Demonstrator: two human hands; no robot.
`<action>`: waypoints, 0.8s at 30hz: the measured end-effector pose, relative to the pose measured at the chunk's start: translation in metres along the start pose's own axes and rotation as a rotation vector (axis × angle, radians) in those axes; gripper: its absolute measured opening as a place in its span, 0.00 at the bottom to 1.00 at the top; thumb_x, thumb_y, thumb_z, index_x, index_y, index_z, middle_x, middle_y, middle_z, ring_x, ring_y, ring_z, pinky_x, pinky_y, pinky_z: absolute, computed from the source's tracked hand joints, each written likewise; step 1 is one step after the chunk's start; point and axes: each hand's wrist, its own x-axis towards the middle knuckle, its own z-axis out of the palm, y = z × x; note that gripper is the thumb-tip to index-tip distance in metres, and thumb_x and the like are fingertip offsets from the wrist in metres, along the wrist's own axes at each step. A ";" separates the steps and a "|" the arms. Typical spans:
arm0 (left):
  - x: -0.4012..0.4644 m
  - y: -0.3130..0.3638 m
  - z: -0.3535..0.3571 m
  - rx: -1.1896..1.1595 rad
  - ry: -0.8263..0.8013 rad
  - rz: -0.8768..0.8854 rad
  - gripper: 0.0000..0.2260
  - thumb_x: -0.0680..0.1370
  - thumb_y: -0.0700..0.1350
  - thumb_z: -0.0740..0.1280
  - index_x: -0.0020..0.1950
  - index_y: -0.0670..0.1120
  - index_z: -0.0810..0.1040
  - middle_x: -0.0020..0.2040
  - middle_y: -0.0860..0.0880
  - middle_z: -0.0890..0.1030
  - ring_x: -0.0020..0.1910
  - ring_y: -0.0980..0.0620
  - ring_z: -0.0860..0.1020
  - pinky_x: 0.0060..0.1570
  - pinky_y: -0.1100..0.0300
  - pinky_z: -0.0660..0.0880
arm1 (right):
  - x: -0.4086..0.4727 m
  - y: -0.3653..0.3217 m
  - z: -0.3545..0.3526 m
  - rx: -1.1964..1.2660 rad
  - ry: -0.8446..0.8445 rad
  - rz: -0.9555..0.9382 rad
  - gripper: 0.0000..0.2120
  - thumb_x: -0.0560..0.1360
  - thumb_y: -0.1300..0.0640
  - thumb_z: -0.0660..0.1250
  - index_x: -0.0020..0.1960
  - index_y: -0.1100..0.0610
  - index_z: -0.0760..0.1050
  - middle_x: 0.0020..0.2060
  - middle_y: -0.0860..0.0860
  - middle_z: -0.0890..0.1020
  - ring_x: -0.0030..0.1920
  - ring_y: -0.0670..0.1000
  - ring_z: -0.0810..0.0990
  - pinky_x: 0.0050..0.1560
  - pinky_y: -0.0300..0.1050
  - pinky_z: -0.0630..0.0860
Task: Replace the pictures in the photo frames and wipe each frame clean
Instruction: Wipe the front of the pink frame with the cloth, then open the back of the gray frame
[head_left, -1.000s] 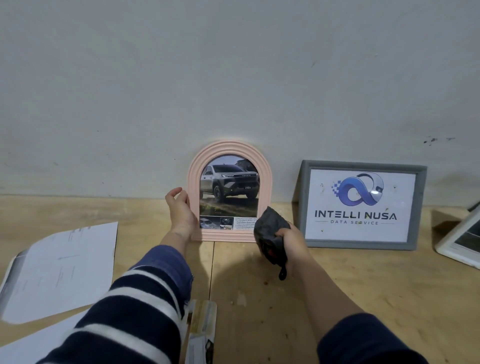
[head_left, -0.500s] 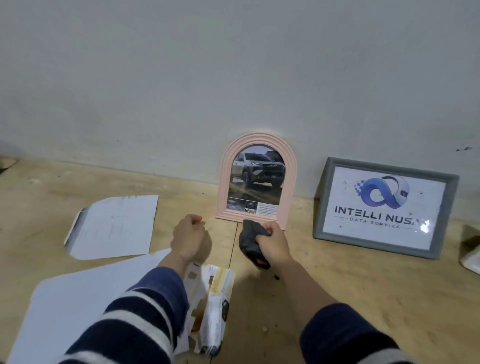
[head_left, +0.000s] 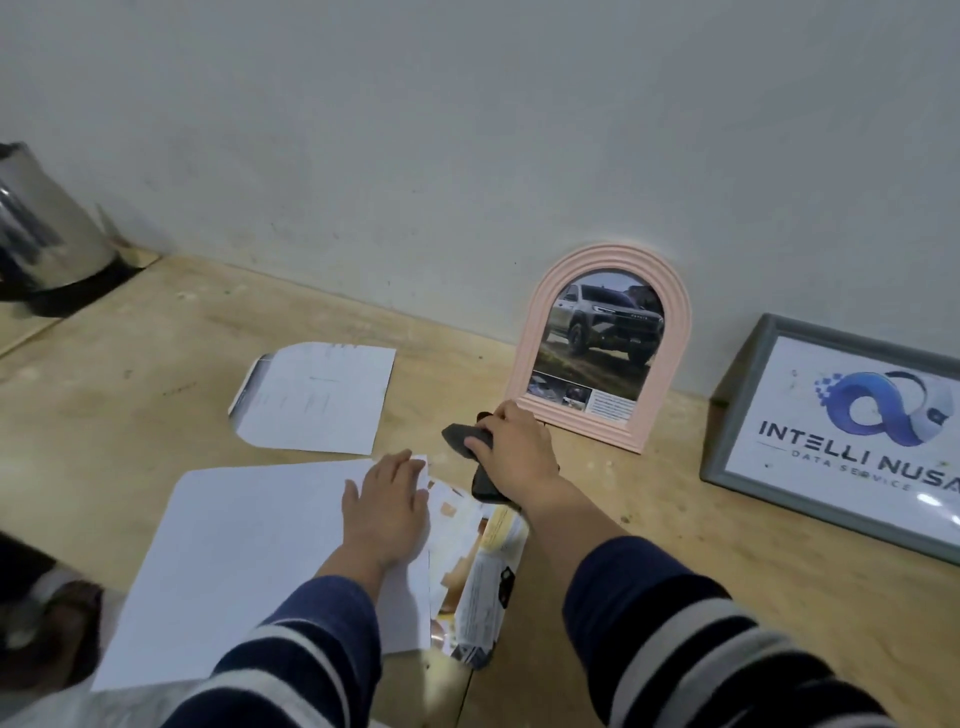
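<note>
Head view, sole entry. Wooden tabletop (head_left: 675, 545), pale, grainy, scuffed, meeting a plain grey wall (head_left: 467, 130) at the far edge. Arched pink frame (head_left: 605, 348), ribbed moulding, stands upright on the tabletop and leans on the wall; it holds a glossy print of a pickup truck, so this one seems already refilled. Grey rectangular frame (head_left: 836, 431) to its right, also propped on the wall, shows a blue logo sheet under reflective glazing. Right hand (head_left: 517, 457), just near of the pink frame's lower left corner, is clenched around a dark crumpled cloth (head_left: 465, 439), probably kept ready for wiping. Left hand (head_left: 387, 506) lies flat, fingers straight, grasping nothing, pressing on a large white sheet (head_left: 249, 561) at near left, likely to steady or gather it. Printed brochure pages (head_left: 483, 566), yellow and white, poke out under that sheet's right edge. A second white sheet (head_left: 317, 397) with clipped corners lies farther back, blank side up. Shiny metal vessel (head_left: 41, 234) at far left, cone-shaped, partly cut off by the picture's edge.
</note>
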 end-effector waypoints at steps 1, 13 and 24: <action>0.000 0.001 0.001 0.004 0.003 -0.008 0.19 0.83 0.50 0.52 0.74 0.53 0.63 0.77 0.54 0.59 0.74 0.50 0.59 0.72 0.41 0.53 | -0.001 0.002 0.003 -0.054 -0.019 -0.001 0.19 0.80 0.44 0.57 0.64 0.52 0.74 0.58 0.51 0.72 0.59 0.54 0.71 0.61 0.50 0.68; 0.040 0.082 -0.039 0.002 0.403 0.243 0.09 0.76 0.41 0.63 0.55 0.48 0.76 0.54 0.49 0.76 0.53 0.47 0.71 0.50 0.52 0.65 | -0.036 0.061 -0.028 0.376 0.162 0.305 0.15 0.82 0.48 0.52 0.47 0.50 0.76 0.47 0.50 0.79 0.50 0.53 0.77 0.52 0.51 0.74; 0.053 0.279 0.000 -0.351 -0.002 0.603 0.12 0.80 0.41 0.59 0.64 0.46 0.73 0.63 0.48 0.74 0.62 0.49 0.70 0.64 0.52 0.68 | -0.142 0.216 -0.103 0.437 0.396 0.740 0.18 0.83 0.56 0.51 0.63 0.59 0.75 0.62 0.55 0.78 0.62 0.55 0.75 0.59 0.43 0.68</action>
